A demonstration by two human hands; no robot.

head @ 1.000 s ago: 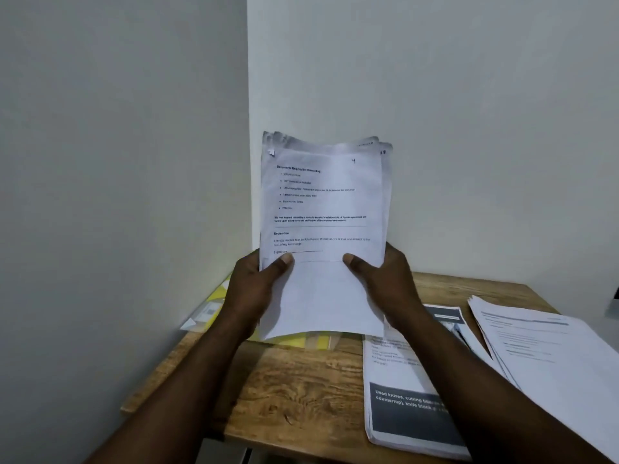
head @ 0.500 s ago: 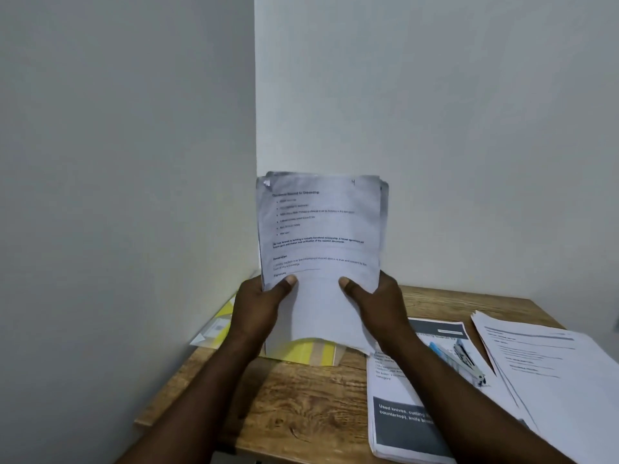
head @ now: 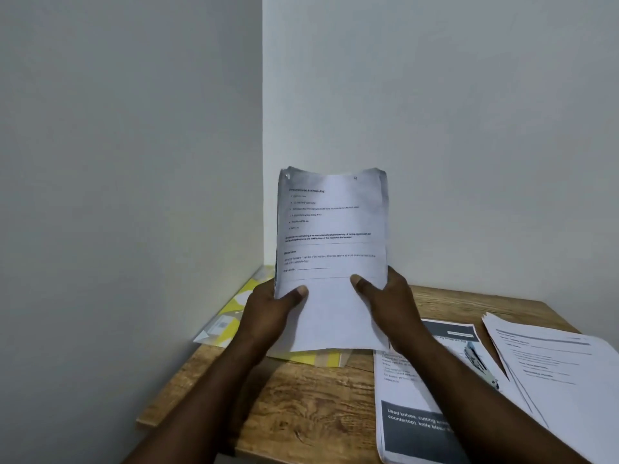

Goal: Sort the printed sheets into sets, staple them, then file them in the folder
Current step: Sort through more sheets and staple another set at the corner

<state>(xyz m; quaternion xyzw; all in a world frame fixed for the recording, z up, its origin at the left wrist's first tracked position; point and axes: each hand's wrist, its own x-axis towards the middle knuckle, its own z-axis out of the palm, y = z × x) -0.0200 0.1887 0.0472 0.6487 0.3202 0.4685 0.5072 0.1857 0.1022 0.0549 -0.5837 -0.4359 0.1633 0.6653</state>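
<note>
The place looked like a small paperwork corner, in an office or a home study; which of the two could not be told. Two plain, bare white walls point(head: 435, 112) met at a corner, and a small wood-grain table with a light brown top point(head: 301, 413) was pushed into it. A flat yellow-and-white patterned folder point(head: 234, 316) lay on the table near the corner. A pile of printed white pages with a dark grey banner point(head: 412, 426) and a fanned pile of printed white sheets point(head: 552, 363) lay to the right, a small blue-and-silver stapler point(head: 479, 361), blurred, between them. A stack of typed white form sheets point(head: 331, 229) stood upright above the table.
</note>
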